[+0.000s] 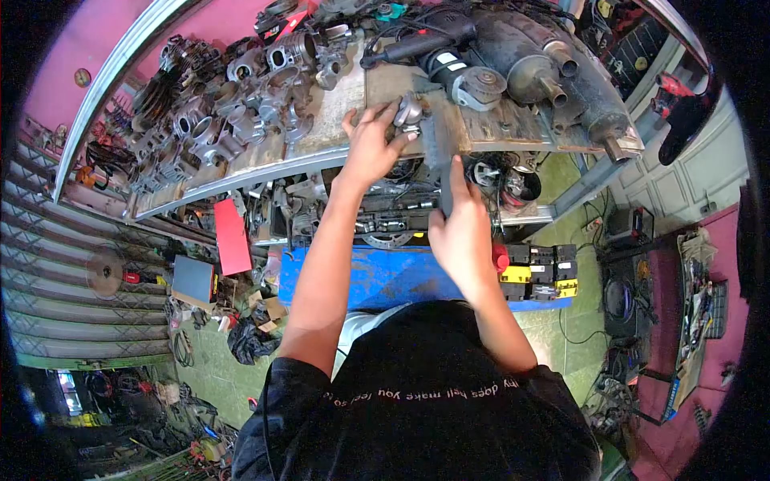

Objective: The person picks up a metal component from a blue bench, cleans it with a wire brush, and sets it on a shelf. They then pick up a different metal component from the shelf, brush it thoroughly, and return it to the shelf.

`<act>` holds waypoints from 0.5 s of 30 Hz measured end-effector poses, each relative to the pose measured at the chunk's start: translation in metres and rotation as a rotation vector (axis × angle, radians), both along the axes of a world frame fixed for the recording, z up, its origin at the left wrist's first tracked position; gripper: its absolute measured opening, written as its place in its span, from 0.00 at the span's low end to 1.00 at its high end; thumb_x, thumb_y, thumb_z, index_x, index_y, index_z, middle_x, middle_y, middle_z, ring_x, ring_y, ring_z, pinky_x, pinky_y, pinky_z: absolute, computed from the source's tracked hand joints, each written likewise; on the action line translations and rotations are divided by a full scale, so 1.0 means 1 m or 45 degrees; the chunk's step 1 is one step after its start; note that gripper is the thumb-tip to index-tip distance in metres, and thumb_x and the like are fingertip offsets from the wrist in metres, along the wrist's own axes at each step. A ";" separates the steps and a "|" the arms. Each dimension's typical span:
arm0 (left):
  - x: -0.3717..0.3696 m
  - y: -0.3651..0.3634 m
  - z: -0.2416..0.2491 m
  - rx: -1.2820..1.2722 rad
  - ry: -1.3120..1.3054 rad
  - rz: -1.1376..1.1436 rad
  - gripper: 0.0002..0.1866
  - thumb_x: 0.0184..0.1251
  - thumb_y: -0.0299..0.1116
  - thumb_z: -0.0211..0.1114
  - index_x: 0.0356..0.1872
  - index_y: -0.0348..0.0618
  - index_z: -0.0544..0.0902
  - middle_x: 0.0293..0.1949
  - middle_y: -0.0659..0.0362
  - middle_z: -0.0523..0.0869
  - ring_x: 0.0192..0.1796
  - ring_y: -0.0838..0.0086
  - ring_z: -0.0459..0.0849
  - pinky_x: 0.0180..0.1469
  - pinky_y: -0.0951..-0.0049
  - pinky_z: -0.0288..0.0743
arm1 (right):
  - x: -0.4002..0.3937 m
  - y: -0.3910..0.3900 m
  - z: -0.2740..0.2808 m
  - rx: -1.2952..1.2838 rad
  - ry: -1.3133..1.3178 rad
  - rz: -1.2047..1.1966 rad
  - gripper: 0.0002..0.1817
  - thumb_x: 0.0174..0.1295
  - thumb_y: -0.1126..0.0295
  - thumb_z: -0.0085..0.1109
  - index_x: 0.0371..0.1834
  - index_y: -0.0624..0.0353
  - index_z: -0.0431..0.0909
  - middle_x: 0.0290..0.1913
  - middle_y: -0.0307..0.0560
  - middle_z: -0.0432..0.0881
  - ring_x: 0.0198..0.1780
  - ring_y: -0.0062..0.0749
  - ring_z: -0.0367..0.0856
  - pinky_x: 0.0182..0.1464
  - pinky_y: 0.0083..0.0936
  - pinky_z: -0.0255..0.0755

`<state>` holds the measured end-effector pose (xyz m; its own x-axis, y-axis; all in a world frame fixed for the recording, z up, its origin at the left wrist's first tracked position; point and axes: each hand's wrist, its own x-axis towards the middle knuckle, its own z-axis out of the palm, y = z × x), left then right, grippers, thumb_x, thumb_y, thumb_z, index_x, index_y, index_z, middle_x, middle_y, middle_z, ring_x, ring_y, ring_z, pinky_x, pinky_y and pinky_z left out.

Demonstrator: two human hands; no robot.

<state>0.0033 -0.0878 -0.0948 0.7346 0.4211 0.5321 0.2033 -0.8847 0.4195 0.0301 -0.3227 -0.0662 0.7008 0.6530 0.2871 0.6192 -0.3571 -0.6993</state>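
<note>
My left hand (371, 151) reaches to the wooden shelf, its thumb and fingers closed around a small silvery metal engine part (410, 109) resting near the front edge. My right hand (463, 236) grips a long, flat grey metal tool with a broad blade (438, 140), the index finger stretched along its back. The blade points away from me, lies over the shelf edge and comes close beside the engine part. Its handle end is mostly hidden in my right palm.
Engine cylinders (216, 136) crowd the left of the shelf (341, 108). Exhaust mufflers (533, 80) and an angle grinder (479, 84) sit at the right. More parts fill the lower shelf, above a blue bench (377, 276). Boxed batteries (541, 268) stand at its right.
</note>
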 end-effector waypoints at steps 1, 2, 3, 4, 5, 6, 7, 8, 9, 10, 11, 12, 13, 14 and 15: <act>0.000 0.001 -0.001 -0.003 0.000 -0.006 0.36 0.66 0.47 0.77 0.73 0.44 0.81 0.66 0.46 0.85 0.73 0.54 0.78 0.81 0.39 0.43 | 0.010 0.005 0.000 0.045 -0.002 0.008 0.46 0.58 0.78 0.63 0.84 0.70 0.58 0.57 0.82 0.80 0.49 0.75 0.88 0.55 0.57 0.84; -0.001 0.002 -0.001 0.017 0.018 -0.007 0.37 0.67 0.48 0.77 0.74 0.43 0.80 0.66 0.47 0.85 0.72 0.56 0.79 0.81 0.41 0.44 | 0.019 0.011 0.004 0.037 0.053 0.029 0.46 0.58 0.78 0.62 0.84 0.71 0.58 0.59 0.82 0.80 0.51 0.76 0.87 0.56 0.57 0.83; -0.002 0.003 -0.002 0.038 0.037 -0.008 0.38 0.67 0.48 0.77 0.75 0.43 0.79 0.66 0.48 0.85 0.72 0.57 0.79 0.80 0.43 0.44 | 0.028 0.017 0.002 0.037 0.054 0.023 0.46 0.58 0.78 0.62 0.84 0.71 0.58 0.59 0.82 0.80 0.51 0.76 0.87 0.56 0.57 0.83; -0.002 0.004 -0.002 0.035 0.027 -0.012 0.37 0.68 0.49 0.76 0.75 0.42 0.79 0.65 0.47 0.85 0.71 0.57 0.79 0.81 0.44 0.44 | 0.036 0.026 -0.002 0.047 0.097 0.028 0.46 0.58 0.78 0.62 0.84 0.71 0.59 0.58 0.81 0.81 0.51 0.75 0.87 0.56 0.57 0.83; -0.001 0.005 -0.003 0.038 0.026 -0.014 0.37 0.68 0.49 0.76 0.75 0.42 0.79 0.65 0.47 0.85 0.71 0.57 0.79 0.81 0.44 0.44 | 0.041 0.031 -0.006 0.058 0.140 0.037 0.45 0.58 0.78 0.61 0.84 0.71 0.59 0.58 0.80 0.81 0.51 0.75 0.87 0.56 0.57 0.83; -0.002 0.005 -0.003 0.031 0.027 -0.011 0.36 0.67 0.48 0.77 0.74 0.43 0.80 0.65 0.48 0.86 0.71 0.57 0.79 0.80 0.42 0.44 | 0.039 0.031 -0.005 0.064 0.117 0.046 0.46 0.58 0.78 0.63 0.84 0.70 0.58 0.57 0.80 0.81 0.50 0.75 0.87 0.54 0.57 0.83; -0.002 0.005 -0.003 0.021 0.028 -0.005 0.36 0.66 0.47 0.77 0.73 0.44 0.81 0.64 0.49 0.86 0.71 0.56 0.79 0.80 0.39 0.44 | 0.034 0.028 -0.005 0.062 0.117 0.049 0.46 0.58 0.78 0.63 0.84 0.70 0.58 0.57 0.80 0.81 0.50 0.75 0.87 0.54 0.57 0.83; -0.003 0.004 -0.005 0.016 0.029 0.001 0.36 0.66 0.47 0.77 0.73 0.44 0.81 0.64 0.49 0.86 0.71 0.56 0.79 0.80 0.39 0.44 | 0.021 0.023 -0.005 0.047 0.075 0.013 0.47 0.58 0.78 0.64 0.85 0.69 0.57 0.57 0.80 0.80 0.49 0.75 0.88 0.53 0.58 0.84; -0.002 0.002 -0.006 0.012 0.018 0.010 0.36 0.66 0.47 0.77 0.73 0.44 0.81 0.64 0.49 0.87 0.71 0.56 0.80 0.80 0.39 0.44 | 0.008 0.016 -0.005 0.034 0.031 -0.021 0.49 0.58 0.78 0.65 0.85 0.69 0.55 0.57 0.79 0.79 0.48 0.75 0.88 0.52 0.58 0.84; -0.002 0.002 -0.006 0.010 0.006 0.018 0.36 0.66 0.47 0.78 0.73 0.44 0.81 0.64 0.49 0.87 0.71 0.56 0.80 0.80 0.39 0.44 | -0.005 0.009 -0.007 0.026 0.020 -0.007 0.50 0.58 0.78 0.66 0.86 0.67 0.53 0.58 0.79 0.78 0.47 0.75 0.88 0.51 0.58 0.85; -0.003 0.001 -0.005 0.006 0.008 0.023 0.36 0.66 0.47 0.78 0.73 0.44 0.81 0.64 0.49 0.87 0.71 0.56 0.80 0.80 0.39 0.44 | -0.015 0.001 -0.008 0.011 -0.003 0.005 0.50 0.58 0.78 0.65 0.86 0.67 0.53 0.57 0.78 0.78 0.45 0.73 0.88 0.51 0.58 0.85; -0.003 0.001 -0.006 0.000 -0.001 0.027 0.36 0.66 0.47 0.78 0.73 0.43 0.81 0.64 0.49 0.87 0.71 0.56 0.80 0.80 0.39 0.44 | -0.017 -0.002 -0.007 -0.007 0.008 0.009 0.49 0.58 0.78 0.65 0.86 0.67 0.54 0.56 0.78 0.78 0.46 0.74 0.88 0.50 0.58 0.85; -0.003 0.000 -0.006 -0.005 -0.009 0.027 0.36 0.66 0.47 0.77 0.73 0.43 0.80 0.64 0.49 0.87 0.71 0.56 0.80 0.80 0.39 0.44 | -0.018 -0.004 -0.007 -0.025 0.019 0.009 0.49 0.59 0.78 0.65 0.86 0.67 0.54 0.56 0.78 0.79 0.46 0.74 0.88 0.50 0.58 0.85; -0.003 0.000 -0.005 -0.009 -0.007 0.024 0.36 0.66 0.47 0.77 0.73 0.43 0.80 0.64 0.49 0.87 0.71 0.56 0.80 0.80 0.39 0.44 | -0.013 -0.002 -0.007 -0.029 0.021 0.005 0.49 0.59 0.78 0.65 0.86 0.67 0.54 0.56 0.78 0.79 0.46 0.74 0.88 0.50 0.58 0.85; -0.002 0.002 -0.005 -0.002 -0.018 0.006 0.36 0.66 0.47 0.77 0.74 0.43 0.80 0.64 0.48 0.87 0.71 0.56 0.80 0.80 0.40 0.44 | -0.001 0.004 -0.006 0.007 0.018 0.017 0.49 0.59 0.78 0.64 0.86 0.67 0.54 0.55 0.78 0.79 0.46 0.74 0.88 0.50 0.59 0.84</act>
<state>0.0009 -0.0859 -0.1003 0.7253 0.4250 0.5415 0.2013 -0.8832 0.4236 0.0287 -0.3187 -0.0723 0.6959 0.6610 0.2805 0.6139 -0.3450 -0.7100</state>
